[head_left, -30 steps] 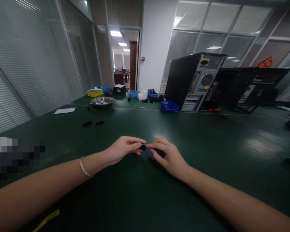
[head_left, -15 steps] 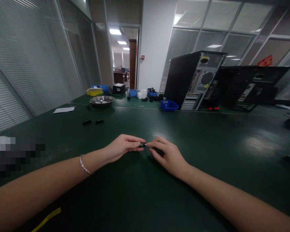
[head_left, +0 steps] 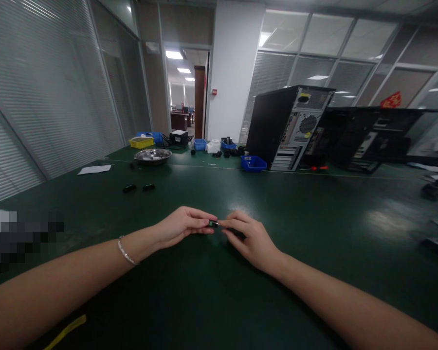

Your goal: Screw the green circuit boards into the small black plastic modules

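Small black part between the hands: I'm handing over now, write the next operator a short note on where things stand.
Left hand: fingertips pinched on the small black part, just above the green table.
Right hand: fingers closed on the part's other end; what it grips there is too small to tell.
Two similar black pieces lie loose farther back on the left, with a metal bowl and a blue bin beyond.
Done: part is in hand. Left: whether the two ends are fully joined cannot be seen.

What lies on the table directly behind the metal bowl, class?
Behind the metal bowl on the green table sit a yellow bin, a blue bin and a black box. The bowl's rim hides the bins' bases, and their contents cannot be made out.
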`<state>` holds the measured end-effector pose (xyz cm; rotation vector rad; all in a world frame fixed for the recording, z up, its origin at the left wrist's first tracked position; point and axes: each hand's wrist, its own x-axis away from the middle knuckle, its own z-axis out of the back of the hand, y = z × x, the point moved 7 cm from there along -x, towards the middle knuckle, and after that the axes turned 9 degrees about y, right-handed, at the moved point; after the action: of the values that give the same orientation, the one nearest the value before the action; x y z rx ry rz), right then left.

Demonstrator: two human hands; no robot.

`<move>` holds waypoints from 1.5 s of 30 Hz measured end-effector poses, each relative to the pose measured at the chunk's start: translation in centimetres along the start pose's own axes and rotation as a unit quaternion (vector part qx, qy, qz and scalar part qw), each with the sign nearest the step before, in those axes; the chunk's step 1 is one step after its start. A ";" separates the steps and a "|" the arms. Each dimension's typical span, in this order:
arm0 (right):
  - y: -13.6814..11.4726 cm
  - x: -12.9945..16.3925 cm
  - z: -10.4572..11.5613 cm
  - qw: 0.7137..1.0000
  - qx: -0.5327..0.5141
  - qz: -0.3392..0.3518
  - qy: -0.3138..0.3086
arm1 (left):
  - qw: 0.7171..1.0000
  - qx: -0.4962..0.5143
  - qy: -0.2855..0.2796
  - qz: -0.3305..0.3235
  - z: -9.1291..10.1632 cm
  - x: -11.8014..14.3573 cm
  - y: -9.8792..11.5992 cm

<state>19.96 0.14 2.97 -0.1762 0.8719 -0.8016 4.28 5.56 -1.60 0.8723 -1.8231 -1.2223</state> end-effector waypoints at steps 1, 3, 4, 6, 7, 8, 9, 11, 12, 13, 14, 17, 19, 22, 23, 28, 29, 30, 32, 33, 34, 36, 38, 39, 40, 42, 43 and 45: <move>0.0 0.0 0.0 1.000 -0.005 0.000 0.000 | 1.000 0.001 -0.002 0.000 0.0 0.0 0.0; 0.0 -0.2 0.1 1.000 -0.016 0.002 0.000 | 1.000 0.002 -0.010 0.002 0.1 -0.1 0.0; -0.1 -0.2 0.1 1.000 -0.021 0.004 -0.001 | 1.000 0.002 -0.015 0.002 0.1 -0.1 0.0; -0.2 -0.3 0.1 0.999 -0.033 0.011 -0.005 | 1.000 -0.002 -0.029 0.003 0.3 -0.1 0.0; -0.3 -0.4 0.1 0.999 -0.039 0.015 -0.007 | 0.999 -0.004 -0.036 0.003 0.3 -0.1 0.0; -0.3 -0.4 0.1 0.999 -0.045 0.018 -0.009 | 0.999 -0.008 -0.043 0.002 0.4 -0.1 -0.1; -0.4 -0.5 0.1 0.998 -0.050 0.021 -0.011 | 0.999 -0.013 -0.049 -0.001 0.4 -0.2 -0.1; -0.4 -0.6 0.1 0.998 -0.057 0.026 -0.012 | 0.998 -0.025 -0.059 -0.007 0.5 -0.2 -0.1; -0.3 -0.6 0.1 0.998 -0.060 0.027 -0.013 | 0.998 -0.033 -0.061 -0.011 0.5 -0.2 0.0; -0.3 -0.7 0.2 0.998 -0.061 0.027 -0.013 | 0.997 -0.042 -0.063 -0.015 0.4 -0.2 0.0; -0.3 -0.7 0.2 0.998 -0.062 0.027 -0.013 | 0.996 -0.054 -0.065 -0.020 0.4 -0.2 0.1; -0.2 -0.7 0.4 0.998 -0.060 0.025 -0.014 | 0.991 -0.105 -0.067 -0.041 0.3 -0.1 0.5; -0.2 -0.7 0.6 0.998 -0.055 0.021 -0.013 | 0.984 -0.152 -0.068 -0.060 0.2 0.0 1.0; 0.1 -0.6 1.4 0.999 -0.040 0.012 -0.002 | 0.965 -0.233 -0.086 -0.083 0.0 0.4 1.9; 0.2 -0.6 1.7 0.999 -0.034 0.009 0.001 | 0.956 -0.263 -0.098 -0.088 -0.1 0.5 2.2; 0.6 -0.4 2.5 1.000 -0.014 0.002 0.005 | 0.891 -0.404 -0.149 -0.147 -0.5 1.3 3.6; 0.5 -0.3 2.4 1.000 -0.014 0.003 0.001 | 0.877 -0.427 -0.147 -0.165 -0.5 1.4 3.9; 0.4 -0.3 2.3 1.000 -0.015 0.005 -0.004 | 0.863 -0.448 -0.142 -0.182 -0.5 1.6 4.1; 0.1 -0.3 1.9 1.000 -0.021 0.012 -0.017 | 0.837 -0.488 -0.125 -0.212 -0.4 1.8 4.4; 0.0 -0.3 1.7 0.999 -0.026 0.016 -0.023 | 0.825 -0.506 -0.117 -0.224 -0.4 1.9 4.5; -0.1 -0.3 1.5 0.999 -0.030 0.021 -0.029 | 0.813 -0.522 -0.108 -0.233 -0.5 2.0 4.6; -0.2 -0.4 1.3 0.998 -0.037 0.030 -0.038 | 0.793 -0.551 -0.085 -0.246 -0.6 2.2 4.6; 0.1 -0.6 1.2 0.998 -0.040 0.033 -0.039 | 0.777 -0.573 -0.045 -0.257 -0.6 2.3 4.6; 0.3 -0.7 1.2 0.998 -0.040 0.032 -0.037 | 0.769 -0.582 -0.021 -0.263 -0.6 2.3 4.6; 0.6 -0.7 1.3 0.998 -0.039 0.030 -0.033 | 0.762 -0.589 0.003 -0.269 -0.6 2.3 4.6; 1.1 -0.9 1.5 0.999 -0.036 0.023 -0.023 | 0.752 -0.597 0.039 -0.279 -0.8 2.4 4.5; 1.4 -0.9 1.6 0.999 -0.033 0.020 -0.017 | 0.748 -0.600 0.050 -0.281 -0.9 2.4 4.4; 1.7 -0.9 1.8 0.999 -0.030 0.013 -0.007 | 0.741 -0.606 0.059 -0.283 -1.4 2.4 4.0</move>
<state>21.86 1.63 3.95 -0.2217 0.8834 -0.7490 3.83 4.12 3.04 0.6420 -0.3051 -2.2180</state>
